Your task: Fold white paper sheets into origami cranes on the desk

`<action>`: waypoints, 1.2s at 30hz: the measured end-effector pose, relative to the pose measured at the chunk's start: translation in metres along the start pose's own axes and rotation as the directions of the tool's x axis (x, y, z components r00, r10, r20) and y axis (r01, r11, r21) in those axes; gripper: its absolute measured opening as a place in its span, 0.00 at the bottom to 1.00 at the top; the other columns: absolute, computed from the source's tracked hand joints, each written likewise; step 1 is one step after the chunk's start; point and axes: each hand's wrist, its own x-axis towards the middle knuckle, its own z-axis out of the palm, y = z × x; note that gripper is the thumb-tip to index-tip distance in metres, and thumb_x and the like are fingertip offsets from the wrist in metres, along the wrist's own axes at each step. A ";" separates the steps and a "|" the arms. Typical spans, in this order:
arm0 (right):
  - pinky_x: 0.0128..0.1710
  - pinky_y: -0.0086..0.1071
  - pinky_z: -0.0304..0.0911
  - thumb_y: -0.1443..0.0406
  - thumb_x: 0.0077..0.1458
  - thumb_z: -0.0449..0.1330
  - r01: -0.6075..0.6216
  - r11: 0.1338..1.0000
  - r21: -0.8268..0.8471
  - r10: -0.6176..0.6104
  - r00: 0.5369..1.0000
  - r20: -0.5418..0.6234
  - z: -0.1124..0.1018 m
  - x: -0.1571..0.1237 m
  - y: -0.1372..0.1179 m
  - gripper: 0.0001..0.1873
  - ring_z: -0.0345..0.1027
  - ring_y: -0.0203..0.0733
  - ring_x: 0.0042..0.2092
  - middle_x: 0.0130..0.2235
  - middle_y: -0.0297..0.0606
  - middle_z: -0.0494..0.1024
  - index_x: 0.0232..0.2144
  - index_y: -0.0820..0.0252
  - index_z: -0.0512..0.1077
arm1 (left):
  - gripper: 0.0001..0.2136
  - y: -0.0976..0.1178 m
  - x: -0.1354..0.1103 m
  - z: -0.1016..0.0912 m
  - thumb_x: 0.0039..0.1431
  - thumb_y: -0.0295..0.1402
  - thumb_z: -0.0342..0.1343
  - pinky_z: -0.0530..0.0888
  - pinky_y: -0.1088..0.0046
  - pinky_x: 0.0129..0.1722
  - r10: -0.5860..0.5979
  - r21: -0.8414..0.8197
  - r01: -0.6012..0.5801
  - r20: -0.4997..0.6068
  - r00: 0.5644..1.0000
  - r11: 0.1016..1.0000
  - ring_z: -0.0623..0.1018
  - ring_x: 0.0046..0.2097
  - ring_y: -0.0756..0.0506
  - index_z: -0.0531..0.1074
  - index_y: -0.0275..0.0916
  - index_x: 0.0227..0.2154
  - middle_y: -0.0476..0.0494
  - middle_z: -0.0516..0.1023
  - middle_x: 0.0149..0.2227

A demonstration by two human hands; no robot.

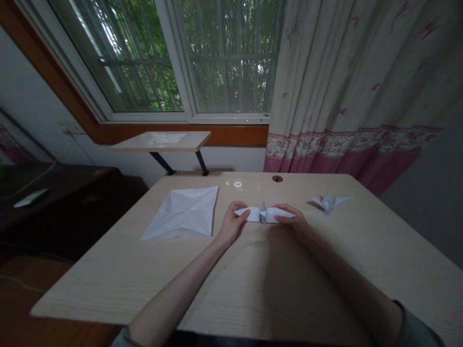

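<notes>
Between my two hands is a white folded paper crane (255, 214), its wings spread out to either side and a narrow part standing up in the middle. My left hand (234, 220) pinches the left wing between thumb and fingers. The right wing is gripped the same way by my right hand (293, 219). A second paper crane (328, 204) rests on the table to the right of my right hand. Left of my left hand lies a creased, unfolded sheet of white paper (186, 212).
The pale wooden table (231, 279) has a round brown cable hole (277, 179) near its back edge. A small raised shelf (198, 140) with paper on it stands at the back left. Behind are a window and a patterned curtain (325, 96). A dark cabinet (72, 193) is at the left.
</notes>
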 end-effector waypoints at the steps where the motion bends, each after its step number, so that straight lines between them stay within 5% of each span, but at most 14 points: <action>1: 0.44 0.40 0.64 0.57 0.37 0.71 -0.008 1.000 0.014 0.008 1.000 0.013 -0.001 0.000 0.000 0.19 0.72 0.51 0.41 0.37 0.35 0.81 0.35 0.55 0.79 | 0.23 0.002 -0.001 0.000 0.44 0.46 0.70 0.63 0.79 0.24 -0.002 -0.008 0.002 0.022 1.000 1.000 0.72 0.23 0.51 0.68 0.40 0.38 0.52 0.75 0.25; 11: 0.38 0.39 0.64 0.52 0.43 0.67 -0.059 0.998 0.002 0.059 0.993 0.101 -0.004 -0.001 0.002 0.17 0.72 0.49 0.36 0.32 0.36 0.81 0.32 0.56 0.79 | 0.21 0.010 -0.005 -0.002 0.48 0.45 0.68 0.67 0.76 0.32 0.013 -0.010 -0.012 0.126 0.992 1.000 0.76 0.32 0.47 0.71 0.39 0.40 0.47 0.79 0.33; 17: 0.38 0.39 0.64 0.49 0.50 0.63 0.060 0.998 -0.031 -0.057 0.994 0.092 -0.002 0.001 0.006 0.19 0.72 0.49 0.36 0.32 0.38 0.80 0.29 0.58 0.80 | 0.13 0.001 -0.003 0.000 0.51 0.39 0.64 0.66 0.75 0.32 0.155 0.101 -0.156 0.016 0.988 0.983 0.73 0.31 0.47 0.71 0.39 0.36 0.50 0.75 0.28; 23: 0.45 0.40 0.64 0.48 0.44 0.66 0.186 0.975 -0.123 -0.169 0.976 0.139 0.001 0.006 0.008 0.17 0.71 0.49 0.41 0.35 0.39 0.80 0.22 0.55 0.78 | 0.15 -0.001 -0.005 -0.003 0.53 0.34 0.62 0.66 0.74 0.32 0.220 0.290 -0.183 -0.100 0.970 0.939 0.71 0.29 0.48 0.69 0.40 0.44 0.50 0.76 0.33; 26: 0.45 0.40 0.63 0.50 0.46 0.66 0.239 0.957 -0.166 -0.216 0.966 0.143 0.004 0.007 0.014 0.16 0.70 0.48 0.39 0.33 0.38 0.78 0.20 0.53 0.77 | 0.13 0.002 -0.006 -0.005 0.56 0.30 0.58 0.68 0.71 0.37 0.351 0.402 -0.286 -0.095 0.932 0.870 0.73 0.35 0.46 0.69 0.40 0.45 0.44 0.75 0.42; 30: 0.46 0.41 0.62 0.52 0.51 0.63 0.286 0.935 -0.208 -0.262 0.956 0.135 0.007 0.005 0.021 0.14 0.69 0.47 0.40 0.34 0.39 0.78 0.22 0.53 0.77 | 0.07 0.013 -0.013 -0.006 0.59 0.27 0.52 0.66 0.62 0.54 0.577 0.546 -0.477 -0.014 0.817 0.689 0.70 0.52 0.41 0.72 0.40 0.38 0.40 0.71 0.47; 36: 0.46 0.40 0.62 0.54 0.55 0.61 0.307 0.923 -0.232 -0.283 0.950 0.131 0.006 0.004 0.022 0.13 0.69 0.46 0.40 0.35 0.39 0.78 0.24 0.53 0.76 | 0.03 0.023 -0.026 -0.001 0.58 0.32 0.58 0.61 0.55 0.59 0.577 0.648 -0.540 0.184 0.796 0.537 0.65 0.58 0.36 0.76 0.41 0.34 0.39 0.66 0.55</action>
